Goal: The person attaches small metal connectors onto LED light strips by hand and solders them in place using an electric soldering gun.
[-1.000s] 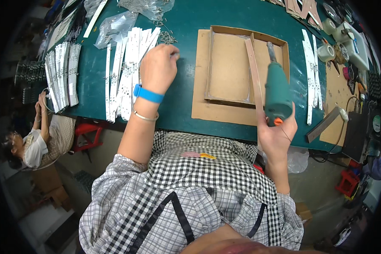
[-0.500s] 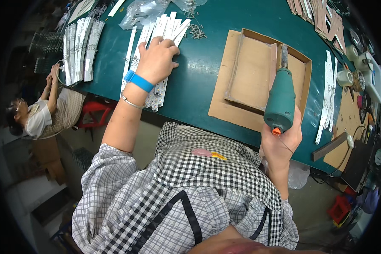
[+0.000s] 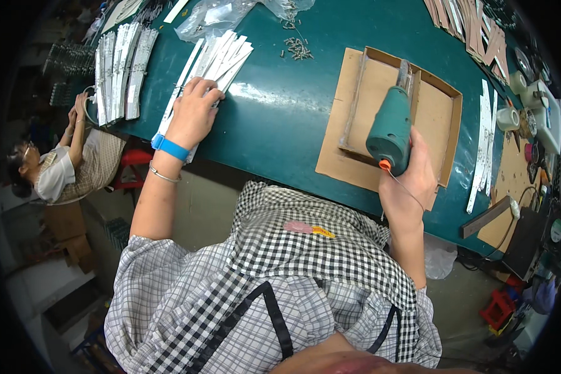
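Observation:
My left hand (image 3: 195, 115) lies over a bundle of long white strips (image 3: 224, 56) on the left of the green table. Its fingers are curled round the bundle's middle; the thumb is partly hidden. The strips fan out slightly beyond the fingertips. My right hand (image 3: 411, 177) is closed round a green corded electric screwdriver (image 3: 390, 124) with an orange collar at its cord end. The tool's grey nose points away from me, over a shallow cardboard tray (image 3: 441, 118). That tray sits on a flat cardboard sheet (image 3: 331, 124).
A pile of small screws (image 3: 298, 48) lies beyond the strips, by a clear plastic bag (image 3: 212, 19). More strips stand stacked at left (image 3: 121, 71) and lie at right (image 3: 482, 143). Tape rolls (image 3: 508, 117) crowd the right edge. Another person (image 3: 59, 159) sits at far left.
My left hand has moved left and nearer, its fingers drawing closer together, and the white strips have shifted left with it. My right hand has tilted the screwdriver and swung it left over the tray.

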The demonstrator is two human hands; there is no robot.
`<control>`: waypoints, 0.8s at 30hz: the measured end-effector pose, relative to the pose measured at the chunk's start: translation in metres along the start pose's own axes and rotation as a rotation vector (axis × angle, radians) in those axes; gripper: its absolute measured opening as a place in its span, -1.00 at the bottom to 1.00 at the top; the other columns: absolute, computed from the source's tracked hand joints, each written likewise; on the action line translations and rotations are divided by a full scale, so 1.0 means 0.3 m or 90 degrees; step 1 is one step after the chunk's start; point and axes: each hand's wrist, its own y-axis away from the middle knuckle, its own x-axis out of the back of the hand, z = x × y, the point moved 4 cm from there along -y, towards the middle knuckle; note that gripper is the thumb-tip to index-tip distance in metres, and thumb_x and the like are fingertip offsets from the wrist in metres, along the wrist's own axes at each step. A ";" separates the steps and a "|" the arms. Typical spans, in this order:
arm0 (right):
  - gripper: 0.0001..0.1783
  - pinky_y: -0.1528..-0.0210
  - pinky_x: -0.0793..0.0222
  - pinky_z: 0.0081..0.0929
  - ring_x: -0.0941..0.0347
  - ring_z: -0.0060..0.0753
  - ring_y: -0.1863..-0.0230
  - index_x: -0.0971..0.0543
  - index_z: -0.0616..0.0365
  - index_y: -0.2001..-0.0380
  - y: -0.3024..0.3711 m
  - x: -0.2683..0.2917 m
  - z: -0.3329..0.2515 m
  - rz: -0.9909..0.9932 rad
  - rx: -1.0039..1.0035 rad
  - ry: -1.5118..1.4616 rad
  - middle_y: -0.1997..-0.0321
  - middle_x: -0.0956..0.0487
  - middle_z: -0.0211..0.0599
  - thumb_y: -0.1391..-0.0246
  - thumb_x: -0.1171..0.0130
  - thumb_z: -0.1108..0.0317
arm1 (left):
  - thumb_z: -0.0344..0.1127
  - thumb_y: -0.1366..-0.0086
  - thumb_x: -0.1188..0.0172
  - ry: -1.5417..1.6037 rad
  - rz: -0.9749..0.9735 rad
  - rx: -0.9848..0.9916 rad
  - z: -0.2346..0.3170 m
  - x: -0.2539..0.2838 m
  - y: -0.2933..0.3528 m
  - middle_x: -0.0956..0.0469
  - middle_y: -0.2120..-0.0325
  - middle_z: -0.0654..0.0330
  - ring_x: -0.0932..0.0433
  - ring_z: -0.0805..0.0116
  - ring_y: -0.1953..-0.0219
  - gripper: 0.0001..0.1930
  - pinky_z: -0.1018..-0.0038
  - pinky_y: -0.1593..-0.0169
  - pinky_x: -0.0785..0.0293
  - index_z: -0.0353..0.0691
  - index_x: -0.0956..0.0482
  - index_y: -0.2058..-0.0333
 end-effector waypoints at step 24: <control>-0.34 0.25 -0.48 -0.49 -0.57 -0.36 0.26 -0.33 0.31 0.01 0.264 -0.033 0.115 0.048 -0.259 -0.299 0.23 -0.56 -0.14 0.23 -0.40 0.52 | -0.32 -0.06 -0.32 0.215 0.164 0.214 0.116 -0.188 -0.405 -0.59 0.54 0.13 -0.57 0.22 0.47 -0.85 0.39 0.33 -0.47 -0.26 -0.61 0.43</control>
